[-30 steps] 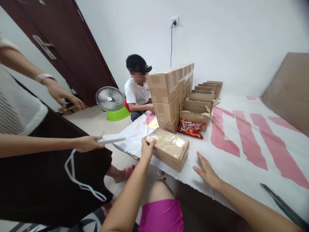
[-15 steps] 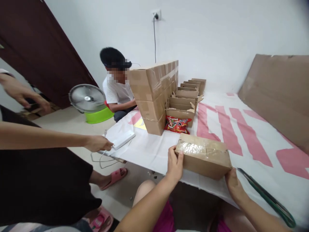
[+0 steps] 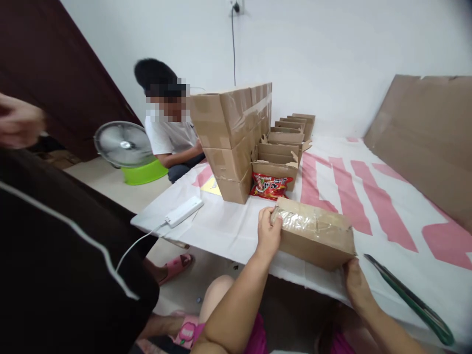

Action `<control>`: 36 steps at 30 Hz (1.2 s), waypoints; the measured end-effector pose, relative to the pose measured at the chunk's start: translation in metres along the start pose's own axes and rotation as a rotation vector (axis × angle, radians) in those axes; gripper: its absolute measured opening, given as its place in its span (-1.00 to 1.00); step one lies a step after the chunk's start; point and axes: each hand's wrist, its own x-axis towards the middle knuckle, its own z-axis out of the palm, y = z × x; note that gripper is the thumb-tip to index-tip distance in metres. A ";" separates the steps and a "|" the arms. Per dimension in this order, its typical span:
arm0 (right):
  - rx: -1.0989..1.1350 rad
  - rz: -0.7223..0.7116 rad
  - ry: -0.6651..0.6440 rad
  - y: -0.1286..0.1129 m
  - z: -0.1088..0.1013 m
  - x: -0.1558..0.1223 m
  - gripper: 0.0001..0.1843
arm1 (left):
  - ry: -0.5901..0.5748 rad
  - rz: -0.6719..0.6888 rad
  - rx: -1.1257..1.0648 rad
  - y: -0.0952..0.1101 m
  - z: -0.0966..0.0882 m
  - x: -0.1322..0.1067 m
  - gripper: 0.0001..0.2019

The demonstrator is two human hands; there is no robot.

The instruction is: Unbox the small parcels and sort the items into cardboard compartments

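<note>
A taped brown cardboard box [image 3: 313, 231] rests on the white sheet with pink stripes [image 3: 368, 196], close to its near edge. My left hand [image 3: 268, 233] grips the box's left end, thumb on top. My right hand [image 3: 354, 282] holds the box's near right corner from below, its fingers partly hidden under the box.
A stack of taped boxes [image 3: 232, 137] and a row of open boxes [image 3: 287, 142] stand behind, with a red snack packet [image 3: 271, 186] in front. A white power strip [image 3: 183, 212] lies left. A green tool [image 3: 409, 300] lies right. A seated person [image 3: 165, 128], a fan [image 3: 123, 144], and a standing person in black [image 3: 62, 246] are left.
The standing person let go of the power strip and stepped closer, filling the left. My hands lifted the box's left end slightly; it stays at the near edge.
</note>
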 end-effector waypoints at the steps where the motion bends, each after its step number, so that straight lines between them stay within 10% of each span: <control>1: 0.015 0.004 0.010 -0.005 -0.002 0.001 -0.25 | -0.009 0.018 -0.022 -0.003 -0.001 0.001 -0.86; 7: -0.145 0.027 -0.060 -0.023 -0.038 0.010 -0.38 | -0.093 -0.011 -0.139 -0.016 -0.014 0.006 -0.76; 17: -1.076 0.166 -0.262 0.005 -0.128 0.024 -0.47 | -0.099 0.020 -0.133 -0.017 -0.012 0.008 -0.74; 24: -0.944 0.184 -0.324 0.020 -0.130 0.018 -0.57 | -0.108 0.028 -0.147 -0.015 -0.012 0.008 -0.76; 31: -0.758 -0.056 -0.043 -0.075 -0.134 0.074 -0.55 | -0.097 0.002 -0.190 -0.012 -0.008 0.004 -0.77; 36: -0.717 -0.282 -0.426 -0.162 -0.094 0.115 -0.60 | -0.121 0.008 -0.183 -0.012 -0.009 0.006 -0.80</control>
